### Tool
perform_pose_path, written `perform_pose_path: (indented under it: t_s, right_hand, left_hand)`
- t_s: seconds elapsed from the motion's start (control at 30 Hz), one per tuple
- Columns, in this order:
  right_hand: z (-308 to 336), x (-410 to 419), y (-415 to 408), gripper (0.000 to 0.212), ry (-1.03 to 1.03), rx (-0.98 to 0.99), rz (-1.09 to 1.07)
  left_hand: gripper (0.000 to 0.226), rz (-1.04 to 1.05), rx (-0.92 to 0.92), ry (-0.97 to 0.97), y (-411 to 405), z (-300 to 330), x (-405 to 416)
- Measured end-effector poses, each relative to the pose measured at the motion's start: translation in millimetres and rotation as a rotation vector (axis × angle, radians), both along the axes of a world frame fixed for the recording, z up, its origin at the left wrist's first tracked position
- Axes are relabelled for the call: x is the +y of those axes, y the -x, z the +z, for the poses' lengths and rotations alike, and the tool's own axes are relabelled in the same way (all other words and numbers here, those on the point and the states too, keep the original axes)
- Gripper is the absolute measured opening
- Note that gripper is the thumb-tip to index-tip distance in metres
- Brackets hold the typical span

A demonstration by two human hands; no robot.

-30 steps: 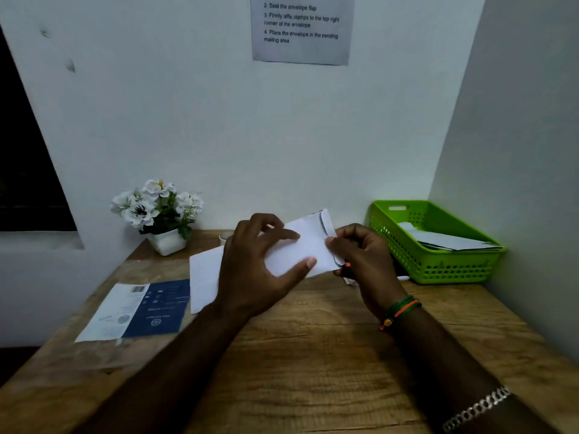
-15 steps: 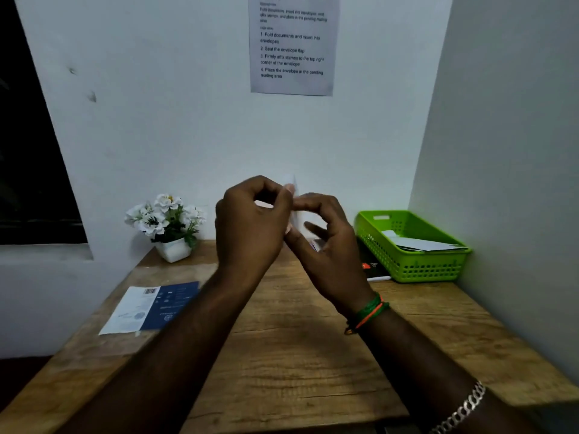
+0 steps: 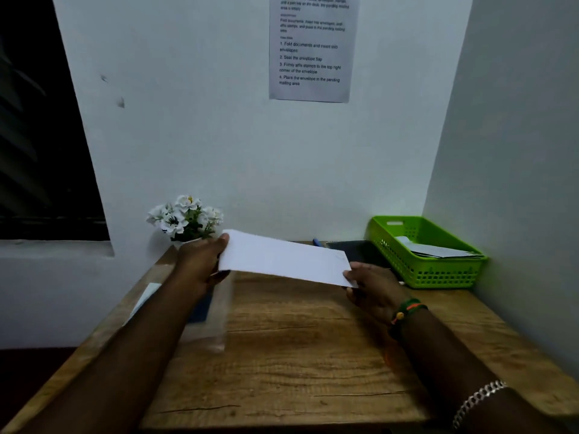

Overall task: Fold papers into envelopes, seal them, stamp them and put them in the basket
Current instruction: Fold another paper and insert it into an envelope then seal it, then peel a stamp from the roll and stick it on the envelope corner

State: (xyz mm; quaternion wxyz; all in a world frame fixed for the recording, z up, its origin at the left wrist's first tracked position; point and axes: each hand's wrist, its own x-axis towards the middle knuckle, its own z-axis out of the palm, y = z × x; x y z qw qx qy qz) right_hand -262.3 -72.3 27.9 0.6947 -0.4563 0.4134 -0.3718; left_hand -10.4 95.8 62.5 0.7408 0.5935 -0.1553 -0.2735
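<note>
White rectangular paper envelope (image 3: 283, 257), held edge-on and upright between both sets of fingertips half a second ago, now lies nearly flat and broadside above the desk, tilted down toward its right end. The left hand (image 3: 200, 266) pinches its left short edge, thumb on top and fingers beneath; the right hand (image 3: 372, 289) grips the lower right corner, thumb closed over it, a green-and-orange thread band (image 3: 407, 311) on that wrist. Both hands have dropped lower and spread apart. Under the envelope runs a worn, grainy wooden desk (image 3: 297, 355). Just beyond the left grip stands a small white pot of white flowers (image 3: 186, 219); below that hand a blue-and-white leaflet (image 3: 200, 308) lies partly hidden by the arm. Past the right grip sits a bright green perforated plastic basket (image 3: 423, 270) holding envelopes, with a dark notebook (image 3: 360, 250) between. A printed instruction sheet (image 3: 310, 48) hangs on the pale wall ahead.
</note>
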Motion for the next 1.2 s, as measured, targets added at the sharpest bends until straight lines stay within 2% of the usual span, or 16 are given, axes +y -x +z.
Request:
perform_pose_path:
  t_s: [0.1,0.2,0.3,0.47,0.63,0.73,0.83,0.93,1.0,1.1,1.2]
  right_hand:
    - [-3.4,-0.1,-5.6,0.026,0.225,0.183,-0.024]
    - [-5.2,-0.1,-9.0,0.019,0.588,0.503,-0.022]
    - [-11.1,1.3,-12.2,0.013,0.807,0.762,0.046]
    - [-22.6,-0.3,-16.3,0.015,0.96,0.95,0.203]
    - [-11.1,-12.0,-19.1,0.013,1.009,1.02,0.333]
    - [-6.2,-22.1,-27.8,0.014,1.029,1.04,0.321]
    - [-2.8,-30.3,-39.3,0.009,1.07,0.992,0.135]
    - [-8.2,-34.8,-46.6,0.015,1.085,0.849,-0.092]
    - [-15.6,-34.6,-47.1,0.014,1.069,0.784,-0.119]
    - [-25.3,-38.3,-43.8,0.011,1.067,0.744,-0.1]
    - [-28.4,-42.3,-40.1,0.01,1.051,0.69,-0.08]
  left_hand:
    - [0.016,0.101,-0.385,-0.264,-26.1,-24.9,0.1]
    - [0.02,0.134,-0.685,-0.609,-41.1,-42.4,2.6]
    - [0.018,0.185,-0.803,-0.852,-42.2,-58.4,2.6]
    - [0.015,0.248,-0.89,-0.953,-41.5,-74.6,-1.8]
    - [0.029,0.207,-0.913,-0.951,-53.2,-75.0,-4.4]
    - [0.037,0.179,-0.969,-0.966,-58.7,-68.0,-7.2]
    - [0.03,0.171,-1.049,-0.862,-60.2,-56.7,-23.9]
    - [0.023,0.084,-1.123,-0.695,-57.6,-49.2,-61.9]
    - [0.035,0.027,-1.17,-0.64,-57.3,-51.5,-88.6]
    - [0.055,0.04,-1.189,-0.814,-63.6,-62.6,-121.8]
    - [0.061,0.066,-1.2,-0.98,-69.6,-71.0,-142.3]
